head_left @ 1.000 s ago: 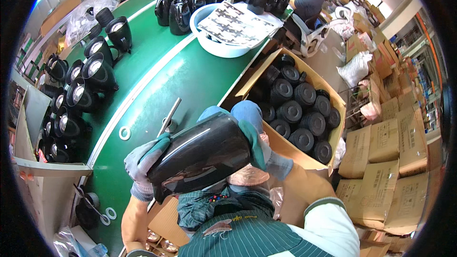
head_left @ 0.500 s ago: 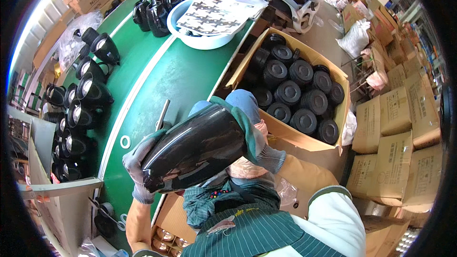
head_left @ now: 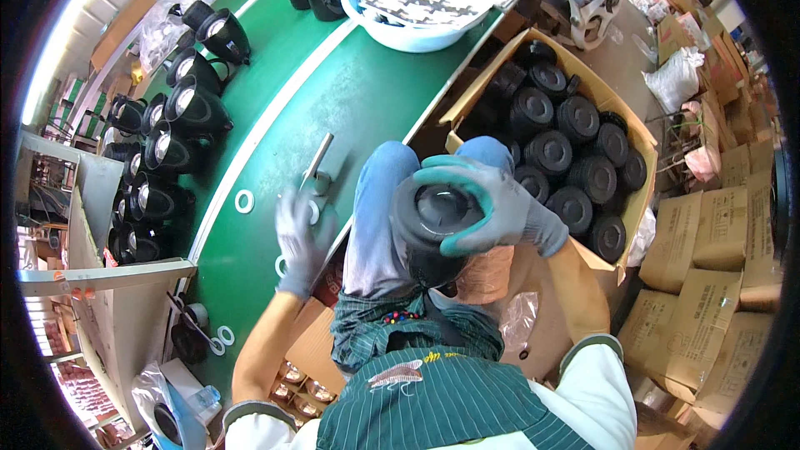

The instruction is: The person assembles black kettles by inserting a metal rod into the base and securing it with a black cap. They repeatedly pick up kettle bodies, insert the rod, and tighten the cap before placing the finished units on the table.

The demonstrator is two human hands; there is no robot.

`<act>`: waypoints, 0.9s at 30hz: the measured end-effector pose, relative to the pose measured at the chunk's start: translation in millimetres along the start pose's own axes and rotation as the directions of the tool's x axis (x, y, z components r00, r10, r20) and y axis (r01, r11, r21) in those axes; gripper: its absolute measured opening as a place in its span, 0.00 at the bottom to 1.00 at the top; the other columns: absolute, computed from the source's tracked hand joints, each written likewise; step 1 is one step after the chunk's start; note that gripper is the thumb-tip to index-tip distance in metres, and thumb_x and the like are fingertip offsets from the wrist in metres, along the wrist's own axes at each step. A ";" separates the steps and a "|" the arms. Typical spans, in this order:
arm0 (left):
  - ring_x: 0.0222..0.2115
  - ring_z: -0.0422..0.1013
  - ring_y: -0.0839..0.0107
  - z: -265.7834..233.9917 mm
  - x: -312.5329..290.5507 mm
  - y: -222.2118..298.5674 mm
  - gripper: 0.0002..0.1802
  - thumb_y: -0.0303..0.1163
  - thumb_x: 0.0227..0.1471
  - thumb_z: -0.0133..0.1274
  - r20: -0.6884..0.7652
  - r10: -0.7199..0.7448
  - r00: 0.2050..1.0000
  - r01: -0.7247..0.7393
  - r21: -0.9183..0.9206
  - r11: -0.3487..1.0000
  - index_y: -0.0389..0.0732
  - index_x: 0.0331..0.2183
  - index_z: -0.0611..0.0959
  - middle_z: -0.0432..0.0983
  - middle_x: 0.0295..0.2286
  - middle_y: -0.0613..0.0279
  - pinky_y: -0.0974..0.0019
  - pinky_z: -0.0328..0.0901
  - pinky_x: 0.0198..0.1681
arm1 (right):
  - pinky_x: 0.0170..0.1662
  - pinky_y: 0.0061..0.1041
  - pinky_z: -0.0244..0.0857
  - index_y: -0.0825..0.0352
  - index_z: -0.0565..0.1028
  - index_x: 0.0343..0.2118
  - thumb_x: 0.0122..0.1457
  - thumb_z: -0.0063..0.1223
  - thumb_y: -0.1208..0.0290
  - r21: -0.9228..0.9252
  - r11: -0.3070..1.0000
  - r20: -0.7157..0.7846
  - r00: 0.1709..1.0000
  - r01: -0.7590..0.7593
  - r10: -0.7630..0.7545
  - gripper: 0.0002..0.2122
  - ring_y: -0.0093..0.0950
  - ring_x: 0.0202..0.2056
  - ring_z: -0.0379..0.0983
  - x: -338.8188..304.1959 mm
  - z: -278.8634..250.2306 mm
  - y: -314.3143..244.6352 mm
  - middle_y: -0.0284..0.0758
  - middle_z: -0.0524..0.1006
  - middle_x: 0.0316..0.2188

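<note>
My right hand (head_left: 492,204), in a grey and green glove, wraps round the upper end of a glossy black vessel (head_left: 437,221) by my knees. Its round end faces up; much of its body is hidden below. My left hand (head_left: 302,237), also gloved, is off the vessel above the green bench (head_left: 292,100). Motion smears its fingers, so their pose is unclear. Just beyond them lies a tool with a metal rod (head_left: 317,158). One white ring (head_left: 314,212) shows beside the fingers, and another white ring (head_left: 244,201) lies farther left on the bench.
An open carton (head_left: 637,229) of round black parts stands at my right. Black jugs (head_left: 171,146) line the bench's left side. A pale blue basin (head_left: 408,37) with patterned sheets sits at the far end. Stacked boxes (head_left: 683,292) rise at right; a carton of shiny round pieces (head_left: 304,387) is below my left arm.
Both hands held the vessel lying sideways. My left hand has let go and moved over the bench, while my right hand has turned the vessel upright, round end up. The view has shifted.
</note>
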State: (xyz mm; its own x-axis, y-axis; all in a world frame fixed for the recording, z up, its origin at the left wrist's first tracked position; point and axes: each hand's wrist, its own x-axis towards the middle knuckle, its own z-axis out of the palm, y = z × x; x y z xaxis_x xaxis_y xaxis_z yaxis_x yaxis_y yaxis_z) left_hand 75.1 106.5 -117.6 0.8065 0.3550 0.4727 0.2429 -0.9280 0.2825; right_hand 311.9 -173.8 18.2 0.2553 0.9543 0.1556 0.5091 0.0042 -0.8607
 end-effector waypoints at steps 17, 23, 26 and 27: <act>0.37 0.79 0.71 -78.5 113.8 66.4 0.36 0.36 0.53 0.68 0.657 0.136 0.742 0.333 -0.536 0.776 0.36 0.60 0.76 0.84 0.39 0.54 0.64 0.74 0.43 | 0.72 0.35 0.45 0.68 0.45 0.74 0.71 0.26 0.35 0.710 0.698 -0.499 0.768 0.096 0.402 0.42 0.39 0.68 0.58 -32.9 138.8 33.0 0.54 0.59 0.69; 0.38 0.81 0.49 -78.3 129.6 136.0 0.37 0.41 0.52 0.65 0.799 0.185 0.572 -0.002 -0.224 0.975 0.33 0.58 0.74 0.81 0.34 0.41 0.53 0.73 0.46 | 0.48 0.24 0.73 0.69 0.70 0.60 0.71 0.46 0.51 0.647 0.762 -0.651 0.512 -0.011 0.560 0.26 0.26 0.45 0.78 -19.2 134.7 100.4 0.38 0.79 0.49; 0.32 0.80 0.47 -77.1 115.7 158.8 0.42 0.44 0.58 0.58 0.816 0.070 0.574 -0.145 0.018 0.989 0.29 0.64 0.62 0.80 0.31 0.42 0.52 0.74 0.38 | 0.45 0.20 0.75 0.69 0.77 0.55 0.70 0.51 0.59 0.861 0.507 -0.351 0.678 -0.038 0.646 0.19 0.20 0.41 0.79 17.5 104.6 96.4 0.33 0.80 0.45; 0.32 0.81 0.47 -78.2 112.2 175.0 0.43 0.45 0.59 0.57 0.804 -0.034 0.594 -0.108 0.121 0.987 0.28 0.64 0.61 0.80 0.32 0.42 0.52 0.75 0.37 | 0.47 0.20 0.74 0.69 0.78 0.54 0.71 0.50 0.62 0.903 0.397 -0.187 0.684 -0.162 0.705 0.17 0.18 0.43 0.78 31.6 91.1 83.3 0.33 0.80 0.45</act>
State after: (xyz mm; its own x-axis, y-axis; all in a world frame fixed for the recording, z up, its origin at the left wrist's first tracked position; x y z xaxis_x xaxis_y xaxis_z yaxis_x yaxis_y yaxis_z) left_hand 166.0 -7.3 50.2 0.9041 0.1514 -0.3997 0.2182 -0.9676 0.1269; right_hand 287.5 -116.0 -92.8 0.6874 0.5997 -0.4097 -0.5817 0.1169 -0.8049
